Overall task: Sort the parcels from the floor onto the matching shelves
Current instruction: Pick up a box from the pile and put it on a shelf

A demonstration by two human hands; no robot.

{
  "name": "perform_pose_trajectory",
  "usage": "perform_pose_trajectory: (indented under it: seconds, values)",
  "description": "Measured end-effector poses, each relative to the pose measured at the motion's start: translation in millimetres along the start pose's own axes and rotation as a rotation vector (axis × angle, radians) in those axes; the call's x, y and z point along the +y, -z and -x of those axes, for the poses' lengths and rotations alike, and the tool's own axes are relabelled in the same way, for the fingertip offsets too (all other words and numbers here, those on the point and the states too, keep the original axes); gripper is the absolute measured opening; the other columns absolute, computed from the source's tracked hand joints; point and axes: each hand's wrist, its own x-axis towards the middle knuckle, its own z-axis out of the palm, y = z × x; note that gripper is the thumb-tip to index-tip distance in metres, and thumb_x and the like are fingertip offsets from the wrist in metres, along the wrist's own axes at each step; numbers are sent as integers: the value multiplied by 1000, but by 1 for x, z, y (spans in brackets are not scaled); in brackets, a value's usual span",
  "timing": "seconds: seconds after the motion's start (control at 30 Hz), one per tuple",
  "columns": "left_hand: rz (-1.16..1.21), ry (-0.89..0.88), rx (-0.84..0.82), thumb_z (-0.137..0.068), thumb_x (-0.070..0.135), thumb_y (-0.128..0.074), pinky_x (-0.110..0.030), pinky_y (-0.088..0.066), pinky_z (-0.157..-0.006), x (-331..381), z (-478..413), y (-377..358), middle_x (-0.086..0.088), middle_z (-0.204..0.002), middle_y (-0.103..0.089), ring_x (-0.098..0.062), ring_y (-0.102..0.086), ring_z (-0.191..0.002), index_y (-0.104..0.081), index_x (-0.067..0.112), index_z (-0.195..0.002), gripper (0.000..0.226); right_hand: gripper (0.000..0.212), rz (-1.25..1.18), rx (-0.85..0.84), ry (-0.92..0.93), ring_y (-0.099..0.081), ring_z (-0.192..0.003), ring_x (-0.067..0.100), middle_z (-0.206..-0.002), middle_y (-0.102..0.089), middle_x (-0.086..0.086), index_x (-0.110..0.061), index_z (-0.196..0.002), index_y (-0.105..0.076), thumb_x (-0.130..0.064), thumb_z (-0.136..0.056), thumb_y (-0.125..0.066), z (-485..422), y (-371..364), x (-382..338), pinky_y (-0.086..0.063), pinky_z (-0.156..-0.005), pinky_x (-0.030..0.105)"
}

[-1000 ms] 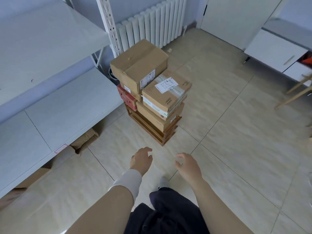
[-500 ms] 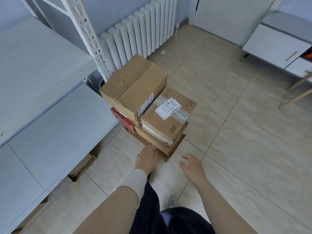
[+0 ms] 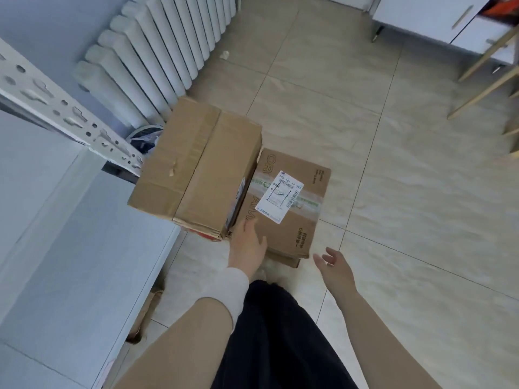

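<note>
Cardboard: labelled parcel (image 3: 283, 203) tops the stack on the floor (image 3: 421, 192), touching a taller parcel (image 3: 196, 167) on its left. Our left hand (image 3: 248, 242) hovers at its near left corner and our right hand (image 3: 335, 265) is near its near right corner. Both hands are open and empty. We should grip opposite sides and lift level.

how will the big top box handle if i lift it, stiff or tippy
Probably stiff: the big box keeps square edges and a taped seam. It's perched above the other boxes, so a sideways push may tip it. Wide, so likely two-handed.
</note>
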Motion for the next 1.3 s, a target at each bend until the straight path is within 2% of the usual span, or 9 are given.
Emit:
perform_pose_trajectory:
  seconds: [0.17,0.33,0.47,0.63,0.83,0.93,1.07,1.17,1.3]
  values:
    - [-93,77,31,-94,24,-51,-38,-21,-115,-6,-43,-10,-13,-157,-11,-26,-16,-145,-28,16,-145,57,63,-106,-9,-60,-42,-131,22,-144,-43,6,-16,-145,-31,-36,-91,-56,-45,-17,-9,-36,-102,34]
    - [-78,78,117,-93,26,-53,-35,-21,-114,-13,-66,-25,-11,-154,-21,-25,-22,-143,-14,14,-150,70,73,-239,-41,-96,-37,-136,19,-151,-34,2,-18,-150,-19,-37,-91,-57,-85,-38,-12,-36,-109,38]
    - [23,126,161,-92,34,-55,-31,-23,-113,-13,-79,-27,-9,-155,-24,-21,-24,-142,-9,12,-150,78,56,-317,-60,-87,-53,-117,17,-136,-52,-3,-25,-141,-37,-38,-90,-57,-101,-47,-11,-45,-101,44]
    - [98,149,156,-90,36,-58,-34,-27,-114,-11,-80,-22,-6,-153,-28,-20,-27,-141,-17,15,-149,75,50,-376,-55,-111,-54,-117,20,-132,-53,-2,-25,-138,-40,-40,-92,-53,-97,-49,-13,-48,-97,50]
    - [91,163,164,-86,38,-63,-38,-29,-113,0,-54,-3,-6,-150,-34,-22,-30,-139,-23,11,-148,79,47,-385,-35,-88,-54,-112,18,-130,-55,0,-22,-137,-43,-39,-93,-51,-60,-31,-21,-46,-99,40]
    - [117,123,139,-86,38,-63,-37,-36,-105,11,-31,5,-5,-142,-43,-22,-40,-132,-34,14,-144,69,49,-388,-3,-84,-53,-112,19,-131,-53,0,-23,-139,-42,-39,-93,-51,-38,-12,-21,-46,-95,37]
    - [257,64,111,-83,37,-67,-26,-40,-88,27,2,14,1,-130,-52,-16,-50,-117,-46,18,-133,57,51,-389,23,-75,-53,-118,20,-132,-54,0,-23,-139,-42,-42,-92,-52,-8,19,-19,-46,-98,39]
    - [402,42,117,-79,34,-73,-30,-43,-94,36,22,15,3,-127,-54,-15,-51,-116,-48,19,-126,55,46,-391,5,-44,-54,-115,21,-129,-56,0,-23,-135,-44,-40,-93,-52,9,40,-20,-46,-99,43]
    - [565,96,107,-78,30,-74,-38,-46,-96,48,47,15,1,-128,-51,-19,-49,-119,-42,21,-128,60,41,-372,-38,43,-57,-110,20,-123,-59,-2,-24,-131,-49,-38,-93,-53,21,63,-23,-49,-96,42]
